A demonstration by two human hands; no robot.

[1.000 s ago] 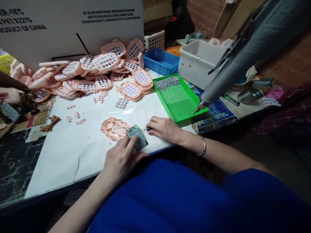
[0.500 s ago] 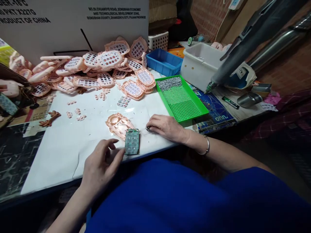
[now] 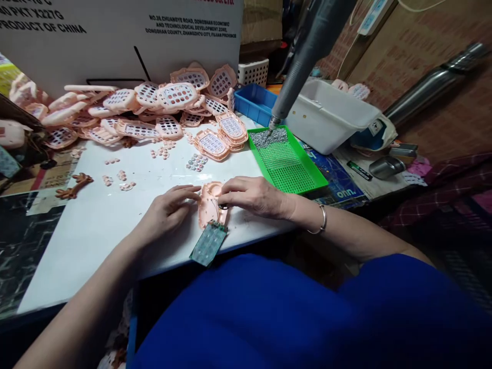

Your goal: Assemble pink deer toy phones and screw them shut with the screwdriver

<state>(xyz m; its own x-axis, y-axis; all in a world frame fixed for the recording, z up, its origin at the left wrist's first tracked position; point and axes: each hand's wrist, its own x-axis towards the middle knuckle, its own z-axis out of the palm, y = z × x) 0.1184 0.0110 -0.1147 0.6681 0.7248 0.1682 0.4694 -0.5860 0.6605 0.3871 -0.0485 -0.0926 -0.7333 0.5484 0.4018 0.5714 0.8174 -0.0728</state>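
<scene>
A pink plastic shell [image 3: 207, 207] lies hollow side up near the table's front edge. My left hand [image 3: 171, 207] is at its left rim, fingers closed together against it. My right hand [image 3: 255, 197] pinches a small round dark part [image 3: 223, 206] over the shell's right side. Thin wires run inside the shell. A green circuit board [image 3: 208, 243] rests at the shell's lower end, tilted, and reaches over the table edge.
Pink shells [image 3: 172, 97] are heaped at the back. A green tray [image 3: 295, 166] of screws stands to the right, under a hanging screwdriver [image 3: 286, 92]. Small button pieces [image 3: 197, 162] and a brown part [image 3: 75, 186] lie on the white sheet [image 3: 96, 220].
The shell has moved right and turned more upright. My left hand has come up to its rim. The board has shifted down and tilted. The screwdriver hangs further left, over the tray.
</scene>
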